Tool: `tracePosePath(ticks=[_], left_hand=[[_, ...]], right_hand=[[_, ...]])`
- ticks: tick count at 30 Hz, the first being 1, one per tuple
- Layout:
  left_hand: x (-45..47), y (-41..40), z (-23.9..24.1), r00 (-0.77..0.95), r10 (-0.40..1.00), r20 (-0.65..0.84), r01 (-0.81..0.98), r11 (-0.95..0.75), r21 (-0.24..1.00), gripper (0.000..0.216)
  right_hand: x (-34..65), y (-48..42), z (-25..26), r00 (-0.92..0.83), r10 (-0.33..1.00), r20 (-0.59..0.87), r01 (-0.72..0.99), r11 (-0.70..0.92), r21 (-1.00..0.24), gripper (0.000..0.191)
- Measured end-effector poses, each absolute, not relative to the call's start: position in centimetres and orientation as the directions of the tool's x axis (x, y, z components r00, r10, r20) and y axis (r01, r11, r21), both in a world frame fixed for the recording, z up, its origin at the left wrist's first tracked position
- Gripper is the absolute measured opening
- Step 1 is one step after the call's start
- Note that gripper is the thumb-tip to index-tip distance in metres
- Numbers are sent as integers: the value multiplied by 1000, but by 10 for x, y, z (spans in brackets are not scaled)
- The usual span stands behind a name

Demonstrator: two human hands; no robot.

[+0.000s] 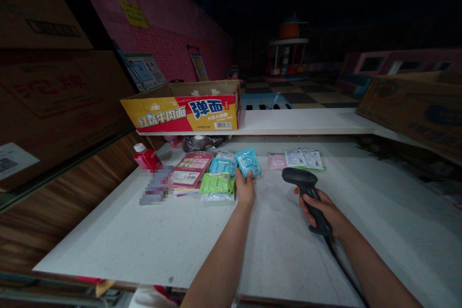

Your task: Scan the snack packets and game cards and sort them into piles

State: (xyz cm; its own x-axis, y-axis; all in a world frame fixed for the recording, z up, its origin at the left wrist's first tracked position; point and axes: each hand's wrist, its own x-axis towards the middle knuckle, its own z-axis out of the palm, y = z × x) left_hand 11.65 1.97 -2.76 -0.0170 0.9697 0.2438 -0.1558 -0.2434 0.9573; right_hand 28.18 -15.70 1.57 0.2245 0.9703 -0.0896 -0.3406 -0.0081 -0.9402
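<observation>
My left hand [245, 189] grips the lower edge of a small blue packet [248, 161] and holds it tilted up just above the white counter [180, 240]. My right hand [323, 209] is wrapped round the handle of a black barcode scanner [306, 190], whose head points toward the packet. Its cable runs back along my right forearm. Left of my left hand lie a green packet [216, 185], another blue packet [222, 164] and a red-and-pink packet [190, 169].
A red bottle [147, 158] with a white cap stands at the far left. Pink and white packets [298, 159] lie beyond the scanner. A yellow-and-red noodle carton [187, 111] sits on the raised shelf [306, 122]. Brown cartons [415, 106] flank both sides.
</observation>
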Motion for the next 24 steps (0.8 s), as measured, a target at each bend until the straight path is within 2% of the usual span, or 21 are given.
tracePosePath(ticks=[6, 11, 17, 20, 24], left_hand=[[118, 24, -29, 9, 975, 224, -247, -215, 945, 43], [118, 13, -18, 141, 981, 135, -361, -76, 930, 48], [135, 9, -5, 196, 978, -68, -272, 121, 955, 41], [158, 16, 2, 194, 975, -109, -198, 147, 969, 29], [192, 30, 9, 146, 979, -140, 6, 140, 990, 20]], right_hand=[[295, -148, 14, 361, 925, -119, -431, 52, -901, 41], [308, -146, 14, 466, 875, -128, -548, 173, -818, 41], [313, -144, 12, 487, 860, -153, -614, 212, -760, 41], [313, -142, 10, 482, 863, -152, -614, 210, -761, 42], [312, -140, 11, 485, 862, -150, -616, 215, -758, 44]])
